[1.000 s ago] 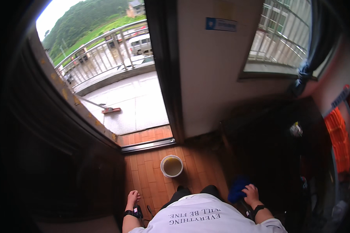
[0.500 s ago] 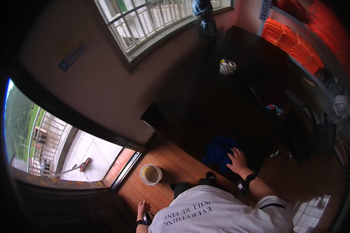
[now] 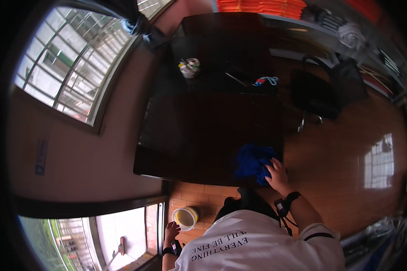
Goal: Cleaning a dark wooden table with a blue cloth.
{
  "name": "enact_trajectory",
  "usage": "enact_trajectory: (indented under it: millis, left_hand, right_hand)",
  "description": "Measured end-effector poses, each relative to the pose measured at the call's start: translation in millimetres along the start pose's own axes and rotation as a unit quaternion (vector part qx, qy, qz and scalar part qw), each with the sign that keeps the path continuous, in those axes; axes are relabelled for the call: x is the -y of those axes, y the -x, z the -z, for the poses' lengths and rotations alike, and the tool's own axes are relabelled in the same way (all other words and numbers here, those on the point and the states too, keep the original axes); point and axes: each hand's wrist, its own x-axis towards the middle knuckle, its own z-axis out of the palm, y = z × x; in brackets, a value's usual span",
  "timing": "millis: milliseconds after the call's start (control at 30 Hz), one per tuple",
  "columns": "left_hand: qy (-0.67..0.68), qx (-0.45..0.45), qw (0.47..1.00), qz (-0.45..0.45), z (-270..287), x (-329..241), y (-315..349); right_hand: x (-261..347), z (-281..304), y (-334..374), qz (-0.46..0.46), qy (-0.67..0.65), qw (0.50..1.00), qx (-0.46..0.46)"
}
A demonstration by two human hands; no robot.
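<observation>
A crumpled blue cloth (image 3: 253, 163) lies on the dark desk (image 3: 203, 131), at its near right corner. My right hand (image 3: 278, 175) is on the right edge of the cloth, its fingers curled over the fabric. Down at my left side, my left hand (image 3: 172, 229) hangs with loosely bent fingers and nothing visible in it. Close to that hand a white bucket (image 3: 185, 219) stands on the floor; what it contains is hard to make out.
On the far part of the desk are a jar-like container (image 3: 189, 67), a dark flat object (image 3: 238, 77) and a blue-and-red cord (image 3: 266, 81). A black chair (image 3: 316, 92) stands beyond its right side. Orange bundles (image 3: 262, 7) sit at the back. An open doorway is at lower left.
My view has swung to the right, so the desk now sits nearer the middle. My right hand's fingers have closed more over the blue cloth. The left hand still hangs beside the bucket.
</observation>
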Motion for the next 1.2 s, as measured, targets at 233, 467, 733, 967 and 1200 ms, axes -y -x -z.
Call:
enact_trajectory:
  millis: [233, 467, 733, 967, 1200]
  left_hand:
    - [-0.234, -0.015, 0.953, -0.191, -53.2, -85.8, -75.5]
    - [-0.375, -0.042, 0.809, -0.450, -151.3, -166.3, -77.4]
    - [-0.444, -0.066, 0.698, -0.558, -248.9, -189.2, -38.3]
    - [-0.502, -0.129, 0.738, -0.432, -372.7, -167.7, -6.9]
    - [-0.489, -0.159, 0.764, -0.390, -481.0, -136.6, 18.1]
  right_hand:
    - [-7.9, -4.3, 85.8, -0.206, 0.010, 0.977, -0.056]
    - [-11.7, 17.1, 223.4, -0.428, -0.103, 0.890, 0.115]
    - [-48.5, 0.1, 385.5, -0.556, -0.158, 0.759, 0.298]
    - [-115.2, 20.9, 396.3, -0.527, -0.205, 0.804, 0.182]
    - [-190.7, 83.0, 424.9, -0.519, -0.188, 0.824, 0.127]
